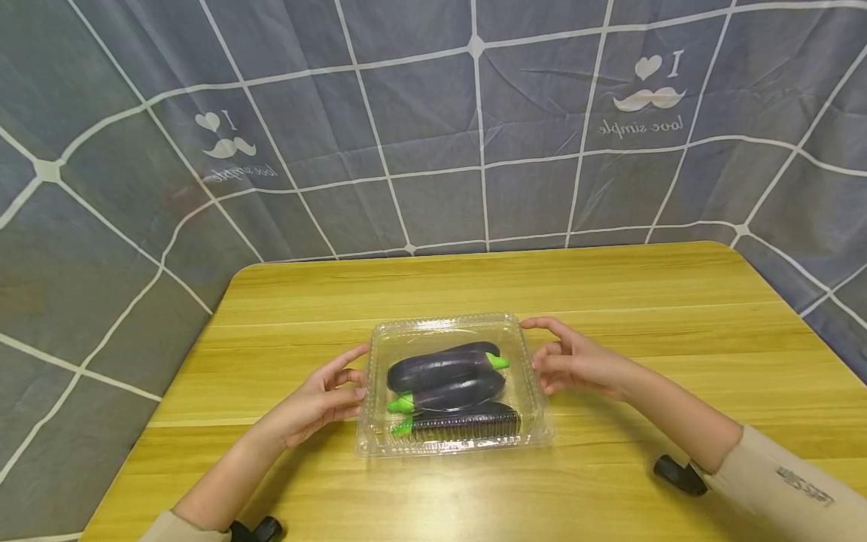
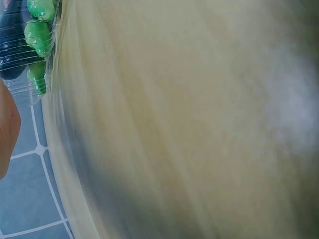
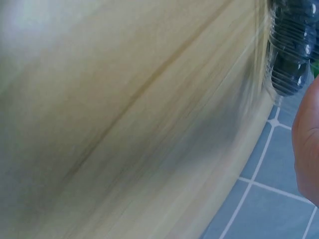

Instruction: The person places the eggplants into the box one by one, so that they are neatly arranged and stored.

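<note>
A clear plastic clamshell box (image 1: pixel 454 325) with a ridged rim sits in front of me on the table. Inside lie several dark purple eggplants (image 1: pixel 440 371) with bright green stems, pointing different ways. At the box's left side is my left hand (image 1: pixel 318 399), its fingertips right at the wall and its fingers spread. My right hand (image 1: pixel 576 361) is at the opposite side, index finger stretched to the far right corner and the other fingers bent loosely by the wall. Green stems (image 2: pixel 39 37) show through the plastic in the left wrist view; dark eggplant ends (image 3: pixel 289 74) appear in the right.
The yellow wood-grain table (image 1: pixel 609 301) extends around the box, with rounded far corners. Behind and beside it hangs a grey curtain (image 1: pixel 433 113) with white grid lines. Black wrist straps (image 1: pixel 679 476) show near both sleeves.
</note>
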